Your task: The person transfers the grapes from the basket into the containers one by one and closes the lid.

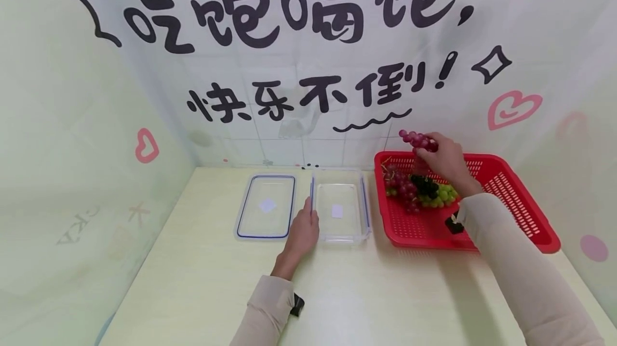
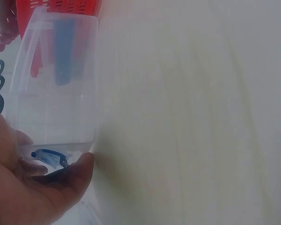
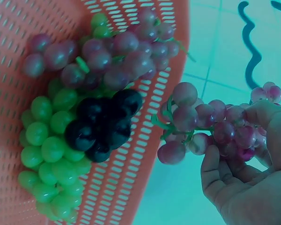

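There's the right hand (image 1: 445,158), pinching a pink grape bunch (image 1: 416,141) at the red basket's far rim (image 1: 487,155), right of frame centre! Mid-frame, the left hand (image 1: 303,232) grips the clear box (image 1: 348,227) by its left side.

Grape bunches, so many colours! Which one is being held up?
The red bunch, gripped by the right hand; the other red grapes, black grapes and green grapes lie in the red basket.

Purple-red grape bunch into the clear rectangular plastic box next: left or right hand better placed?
Likely the right hand: it holds the bunch near the red plastic basket, beside the box; the left hand grips the box.
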Motion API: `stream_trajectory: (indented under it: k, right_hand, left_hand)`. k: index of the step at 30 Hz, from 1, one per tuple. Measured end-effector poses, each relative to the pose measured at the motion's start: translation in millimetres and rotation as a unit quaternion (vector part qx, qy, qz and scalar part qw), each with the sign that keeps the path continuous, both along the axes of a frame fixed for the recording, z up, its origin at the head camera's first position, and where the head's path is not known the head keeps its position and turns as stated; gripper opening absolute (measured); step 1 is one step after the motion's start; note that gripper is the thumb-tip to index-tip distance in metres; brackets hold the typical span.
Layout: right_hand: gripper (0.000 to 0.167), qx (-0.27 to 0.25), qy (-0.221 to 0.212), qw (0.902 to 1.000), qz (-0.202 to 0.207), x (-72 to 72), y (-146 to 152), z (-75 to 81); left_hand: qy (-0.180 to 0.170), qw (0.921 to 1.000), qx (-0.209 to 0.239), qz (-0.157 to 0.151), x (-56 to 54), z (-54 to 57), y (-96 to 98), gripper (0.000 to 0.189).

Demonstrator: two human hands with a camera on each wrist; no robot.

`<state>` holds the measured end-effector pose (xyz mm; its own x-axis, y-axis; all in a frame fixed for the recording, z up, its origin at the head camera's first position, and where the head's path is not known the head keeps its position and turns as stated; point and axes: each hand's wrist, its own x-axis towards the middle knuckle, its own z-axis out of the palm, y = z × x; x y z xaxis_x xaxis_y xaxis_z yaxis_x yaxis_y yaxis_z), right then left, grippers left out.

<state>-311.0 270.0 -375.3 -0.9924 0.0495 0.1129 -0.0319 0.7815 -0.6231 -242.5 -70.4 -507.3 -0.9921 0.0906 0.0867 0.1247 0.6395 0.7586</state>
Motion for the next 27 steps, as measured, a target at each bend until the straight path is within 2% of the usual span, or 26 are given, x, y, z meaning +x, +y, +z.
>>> stream_trajectory:
  k: [8, 15, 27]
  right_hand:
    - [0.056, -0.021, -0.007, 0.9997, 0.005, 1.5, -11.6, 8.4]
    - [0.056, -0.041, -0.016, 0.999, 0.009, 3.1, -13.2, 10.9]
    - [0.052, -0.052, -0.006, 0.9986, 0.011, 4.4, -25.8, 16.4]
  left_hand:
    - [0.017, 0.9998, -0.005, -0.002, -0.1, 1.6, 0.4, 0.047]
    - [0.001, 1.0, -0.001, 0.0, -1.7, 1.6, 1.0, 0.048]
    - [0.002, 1.0, -0.003, 0.002, 0.2, 1.9, 0.6, 0.048]
